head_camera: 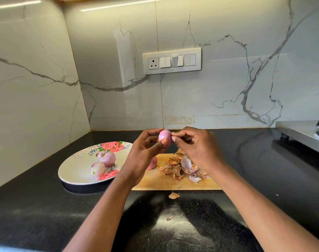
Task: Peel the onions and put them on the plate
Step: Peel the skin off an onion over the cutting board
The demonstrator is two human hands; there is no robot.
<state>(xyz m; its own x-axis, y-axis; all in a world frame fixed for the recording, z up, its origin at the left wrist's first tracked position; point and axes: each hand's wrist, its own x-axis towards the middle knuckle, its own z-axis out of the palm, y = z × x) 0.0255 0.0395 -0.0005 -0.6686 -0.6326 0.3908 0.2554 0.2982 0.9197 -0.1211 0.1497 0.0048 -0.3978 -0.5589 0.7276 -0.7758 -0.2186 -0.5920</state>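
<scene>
the floral plate [73, 171], left of the wooden cutting board [166, 180], holds two peeled onions, and a heap of skins [180, 166] lies on the board. above the board's far edge the left hand [144, 151] grips a small pink onion [165, 137] between thumb and fingertips. the right hand [196, 148] pinches at the onion's right side, apparently on a last shred of skin, so the plate lies nearer the left hand.

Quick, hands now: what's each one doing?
Left hand: holds the onion in its fingers.
Right hand: pinches at the onion's skin.
</scene>
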